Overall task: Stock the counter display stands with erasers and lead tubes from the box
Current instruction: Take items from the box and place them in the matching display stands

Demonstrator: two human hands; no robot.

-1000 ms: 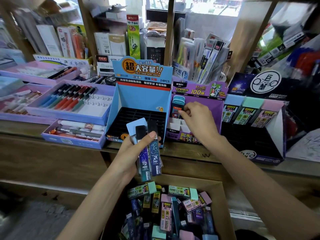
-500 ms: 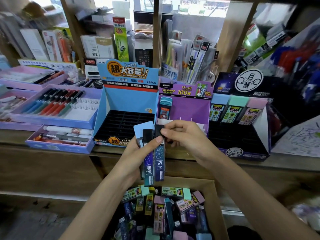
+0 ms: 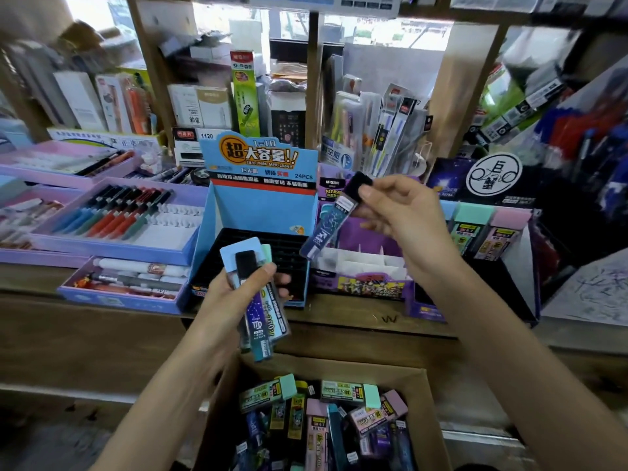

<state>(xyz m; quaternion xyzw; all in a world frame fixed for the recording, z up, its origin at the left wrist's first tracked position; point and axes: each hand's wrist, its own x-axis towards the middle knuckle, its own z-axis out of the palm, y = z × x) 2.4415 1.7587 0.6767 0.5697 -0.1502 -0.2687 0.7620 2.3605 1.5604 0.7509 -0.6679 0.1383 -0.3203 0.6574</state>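
My left hand (image 3: 234, 294) grips a fanned bunch of lead tubes (image 3: 260, 314) with black, blue and mint caps, just in front of the blue display stand (image 3: 261, 212). My right hand (image 3: 404, 212) pinches one black-capped lead tube (image 3: 331, 222) by its top, tilted, above the purple display stand (image 3: 360, 277) with white dividers. A dark stand (image 3: 475, 300) on the right holds pastel-capped erasers (image 3: 482, 232). Below, an open cardboard box (image 3: 418, 379) is full of mixed tubes and erasers.
Purple trays of pens (image 3: 112, 215) and correction items (image 3: 136, 277) line the wooden counter (image 3: 373, 321) to the left. Shelves behind are packed with stationery boxes (image 3: 200, 107) and hanging pen packs (image 3: 384, 130).
My right hand came back from the purple stand to the bunch in my left hand, pulled one black-capped tube out and lifted it up and right.
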